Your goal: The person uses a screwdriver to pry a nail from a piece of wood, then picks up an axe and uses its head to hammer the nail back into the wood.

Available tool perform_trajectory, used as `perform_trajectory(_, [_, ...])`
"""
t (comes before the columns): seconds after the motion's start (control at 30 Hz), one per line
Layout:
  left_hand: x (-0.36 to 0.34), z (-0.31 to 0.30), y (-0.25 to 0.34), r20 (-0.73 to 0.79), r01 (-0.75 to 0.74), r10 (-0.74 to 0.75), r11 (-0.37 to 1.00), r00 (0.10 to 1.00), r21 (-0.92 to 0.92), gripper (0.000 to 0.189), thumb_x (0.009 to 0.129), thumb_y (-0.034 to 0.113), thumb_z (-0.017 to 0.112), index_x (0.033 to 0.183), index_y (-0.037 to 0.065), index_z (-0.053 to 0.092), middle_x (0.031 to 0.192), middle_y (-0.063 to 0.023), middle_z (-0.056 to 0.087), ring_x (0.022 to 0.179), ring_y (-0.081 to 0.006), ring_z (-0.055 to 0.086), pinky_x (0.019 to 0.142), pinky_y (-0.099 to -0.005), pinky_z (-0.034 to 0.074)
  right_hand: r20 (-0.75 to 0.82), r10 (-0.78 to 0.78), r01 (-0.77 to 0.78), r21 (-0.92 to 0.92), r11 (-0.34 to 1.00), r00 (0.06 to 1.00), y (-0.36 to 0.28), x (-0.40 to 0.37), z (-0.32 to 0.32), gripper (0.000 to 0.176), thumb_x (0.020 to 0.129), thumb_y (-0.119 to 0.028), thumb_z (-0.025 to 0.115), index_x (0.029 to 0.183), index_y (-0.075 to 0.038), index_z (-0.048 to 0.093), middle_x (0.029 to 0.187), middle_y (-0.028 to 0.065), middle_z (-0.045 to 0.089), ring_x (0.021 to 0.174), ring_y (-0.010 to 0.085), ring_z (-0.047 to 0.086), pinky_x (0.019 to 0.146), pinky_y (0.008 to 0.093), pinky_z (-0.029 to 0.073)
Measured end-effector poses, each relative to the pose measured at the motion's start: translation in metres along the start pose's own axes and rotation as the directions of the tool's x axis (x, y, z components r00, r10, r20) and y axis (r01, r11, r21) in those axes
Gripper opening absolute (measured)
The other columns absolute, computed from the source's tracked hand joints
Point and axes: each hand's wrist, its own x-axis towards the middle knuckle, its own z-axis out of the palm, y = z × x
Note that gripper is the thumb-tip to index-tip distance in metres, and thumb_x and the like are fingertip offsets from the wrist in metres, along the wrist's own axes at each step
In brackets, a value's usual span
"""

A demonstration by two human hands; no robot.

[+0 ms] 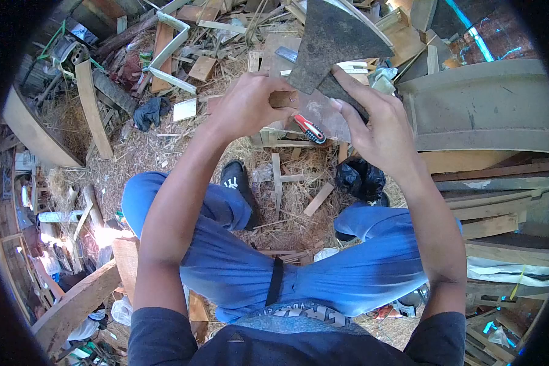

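Observation:
My left hand [256, 104] pinches a small brown wooden-looking piece [282, 99] between thumb and fingers, near a corner of a dark flat sheet. This dark grey, worn sheet [341, 46] widens toward the top of the view. My right hand [375, 119] has its index fingertip on the sheet's lower edge, and a dark strip [349, 97] sits between that finger and the thumb. Just below the hands lies a red, black and white tool handle [310, 128] on a flat greyish board [326, 116]. What joins the brown piece and the sheet is hidden.
Wood offcuts [202, 68] and straw cover the ground. A black plastic bag [360, 178] lies near my right foot. Curved planks [494, 204] are stacked at the right, beside a large grey panel [482, 110]. A timber beam [79, 305] stands at lower left.

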Motion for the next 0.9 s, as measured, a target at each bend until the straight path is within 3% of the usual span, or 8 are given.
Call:
perform_trajectory(0.2, [0.001, 0.003, -0.007, -0.047, -0.126, 0.126, 0.992, 0.991, -0.009, 0.04, 0.084, 0.025, 0.087, 0.116, 0.004, 0.077, 0.101, -0.0203, 0.075, 0.093, -0.0382, 0.074, 0.081, -0.0432, 0.058, 0.007, 0.044, -0.044, -0.013, 0.999, 0.999, 0.01, -0.002, 0.005, 0.044, 0.098, -0.008, 0.07, 0.141, -0.001, 0.065, 0.123, 0.0301, 0.072, 0.118, 0.0442, 0.07, 0.1, 0.0432, 0.055])
perform_trajectory(0.4, [0.002, 0.002, -0.003, 0.02, -0.052, 0.053, 0.998, 0.998, -0.018, 0.041, 0.084, 0.026, 0.087, 0.117, 0.004, 0.077, 0.104, -0.0214, 0.076, 0.096, -0.0386, 0.075, 0.085, -0.043, 0.06, -0.045, 0.162, -0.157, 0.091, 0.983, 0.986, 0.029, -0.008, 0.019, 0.046, 0.098, -0.008, 0.072, 0.141, 0.003, 0.065, 0.124, 0.0259, 0.075, 0.114, 0.0277, 0.075, 0.101, 0.0382, 0.054])
perform_trajectory(0.57, [0.002, 0.004, -0.004, -0.021, -0.078, 0.077, 0.997, 0.997, -0.019, 0.04, 0.084, 0.025, 0.086, 0.116, 0.003, 0.077, 0.101, -0.0214, 0.077, 0.095, -0.0381, 0.076, 0.086, -0.0433, 0.059, -0.008, 0.302, -0.296, 0.17, 0.94, 0.953, 0.059, -0.009, 0.045, 0.047, 0.1, -0.012, 0.073, 0.143, 0.002, 0.064, 0.11, 0.0166, 0.078, 0.088, 0.0132, 0.072, 0.087, 0.0322, 0.057])
perform_trajectory(0.6, [0.003, 0.004, -0.003, -0.022, -0.08, 0.079, 0.997, 0.997, -0.018, 0.04, 0.084, 0.025, 0.086, 0.116, 0.003, 0.077, 0.101, -0.0214, 0.077, 0.095, -0.0381, 0.076, 0.086, -0.0433, 0.059, -0.009, 0.302, -0.296, 0.169, 0.94, 0.953, 0.064, -0.008, 0.05, 0.047, 0.1, -0.012, 0.073, 0.143, 0.002, 0.064, 0.11, 0.0166, 0.078, 0.088, 0.0132, 0.072, 0.087, 0.0322, 0.057])
perform_trajectory(0.67, [0.003, 0.004, -0.001, -0.006, -0.061, 0.061, 0.998, 0.998, -0.003, 0.039, 0.084, 0.025, 0.086, 0.115, 0.003, 0.077, 0.101, -0.0219, 0.077, 0.095, -0.0383, 0.076, 0.086, -0.0436, 0.059, 0.009, 0.44, -0.424, 0.283, 0.86, 0.898, 0.074, -0.007, 0.06, 0.045, 0.097, -0.018, 0.073, 0.138, 0.0, 0.067, 0.126, 0.0281, 0.073, 0.121, 0.0394, 0.071, 0.105, 0.0413, 0.053])
perform_trajectory(0.7, [0.003, 0.004, -0.001, -0.007, -0.061, 0.061, 0.998, 0.998, -0.002, 0.039, 0.084, 0.025, 0.086, 0.115, 0.003, 0.077, 0.101, -0.0219, 0.077, 0.095, -0.0383, 0.076, 0.086, -0.0436, 0.059, 0.009, 0.439, -0.423, 0.284, 0.86, 0.898, 0.08, -0.006, 0.065, 0.045, 0.097, -0.018, 0.073, 0.138, 0.0, 0.067, 0.126, 0.0281, 0.073, 0.121, 0.0394, 0.071, 0.105, 0.0413, 0.053])
perform_trajectory(0.8, [0.002, 0.005, -0.003, -0.034, -0.087, 0.087, 0.996, 0.996, 0.006, 0.038, 0.084, 0.024, 0.086, 0.115, 0.003, 0.077, 0.101, -0.0224, 0.077, 0.094, -0.0384, 0.076, 0.085, -0.0434, 0.059, -0.024, 0.421, -0.408, 0.199, 0.891, 0.907, 0.097, -0.008, 0.076, 0.045, 0.097, -0.02, 0.073, 0.137, 0.0, 0.068, 0.114, 0.0263, 0.077, 0.106, 0.0346, 0.077, 0.093, 0.0405, 0.057])
perform_trajectory(0.9, [0.002, 0.005, -0.005, -0.051, -0.105, 0.106, 0.994, 0.993, 0.031, 0.038, 0.084, 0.023, 0.086, 0.114, 0.002, 0.077, 0.101, -0.0221, 0.077, 0.093, -0.0385, 0.076, 0.084, -0.0431, 0.059, 0.1, 0.516, -0.514, 0.368, 0.775, 0.851, 0.111, -0.012, 0.086, 0.045, 0.098, -0.023, 0.074, 0.136, 0.001, 0.069, 0.096, 0.0212, 0.079, 0.079, 0.0265, 0.078, 0.074, 0.0386, 0.059])
